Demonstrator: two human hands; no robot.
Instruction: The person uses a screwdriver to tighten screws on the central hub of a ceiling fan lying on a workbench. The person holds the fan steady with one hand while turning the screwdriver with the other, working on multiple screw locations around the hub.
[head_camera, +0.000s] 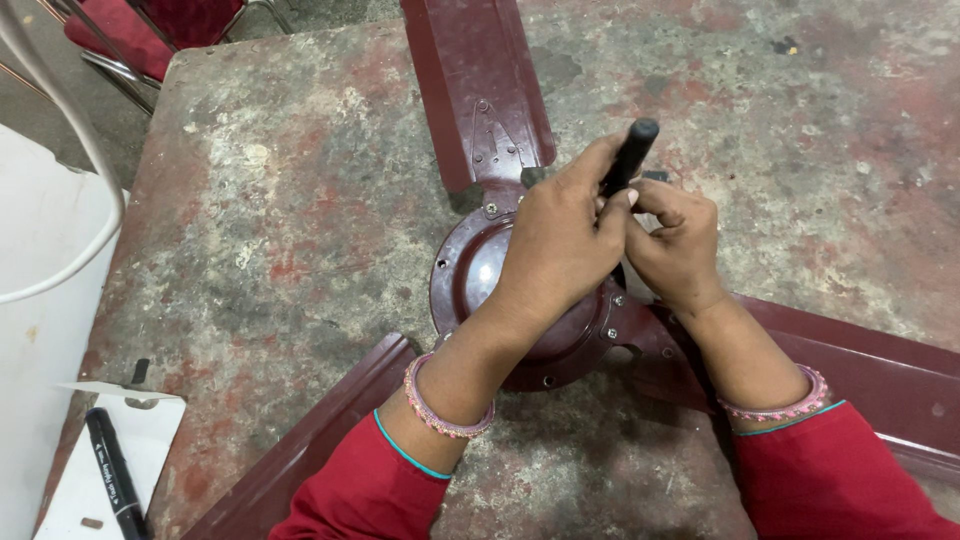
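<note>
A maroon ceiling fan lies on a worn, stained tabletop, its round motor housing at the centre of the frame and three blades spreading toward the top, lower left and right. Both hands meet just above the housing. The left hand is wrapped around a black tool handle that stands tilted upward. The right hand is closed against it from the right. A black marker lies on white paper at lower left.

I have both forearms reaching forward, wrists close. My left grip curls shut, fingers wrapped; my right grip sits touching just beside it, fingers clenched.
</note>
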